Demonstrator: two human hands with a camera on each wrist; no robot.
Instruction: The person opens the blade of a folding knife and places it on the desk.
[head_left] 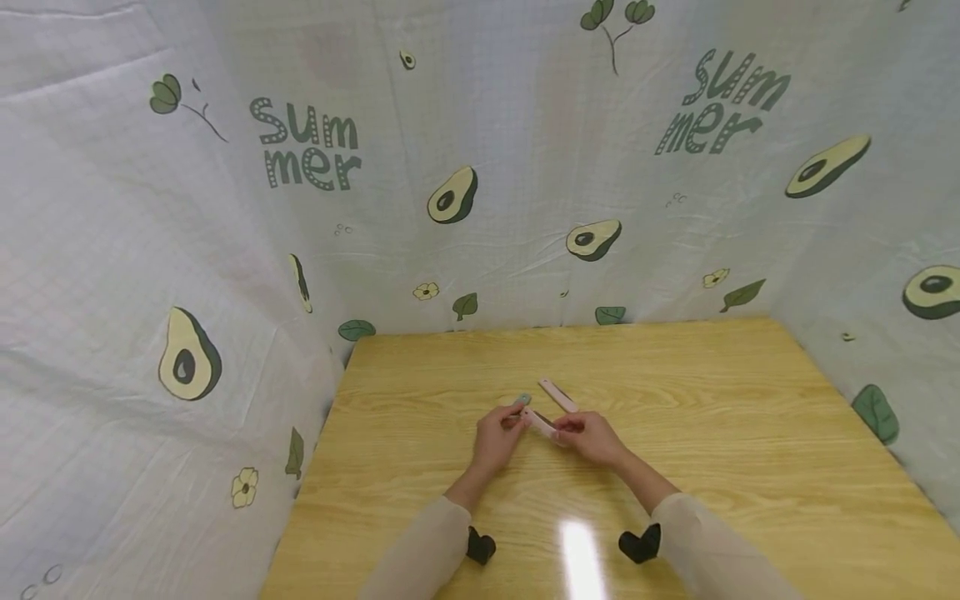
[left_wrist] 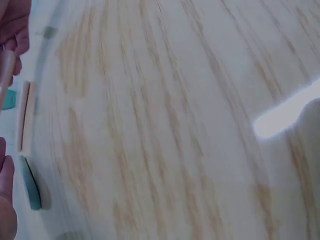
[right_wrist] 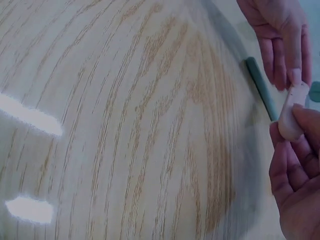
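Observation:
Both hands hold one slim pink bar-shaped piece (head_left: pixel 542 423) with rounded ends and a dark strip along one edge. Its far-left end is pinched between thumb and fingers of my left hand (head_left: pixel 495 437). My right hand (head_left: pixel 597 438) grips the opposite end, thumb lying on top in the right wrist view. Just behind the left fingertips lies a similar green piece (head_left: pixel 523 399), partly covered by that hand; it shows whole in the left wrist view as a green bar (left_wrist: pixel 31 184). A second pink piece (head_left: pixel 559 395) rests on the table beyond the right hand.
A wood-grain table (head_left: pixel 675 375) lies under the hands, with a bright light reflection near its front. Patterned fabric (head_left: pixel 517 125) printed with avocados hangs along the back and both sides. Black wrist devices (head_left: pixel 640 544) sit by the sleeves.

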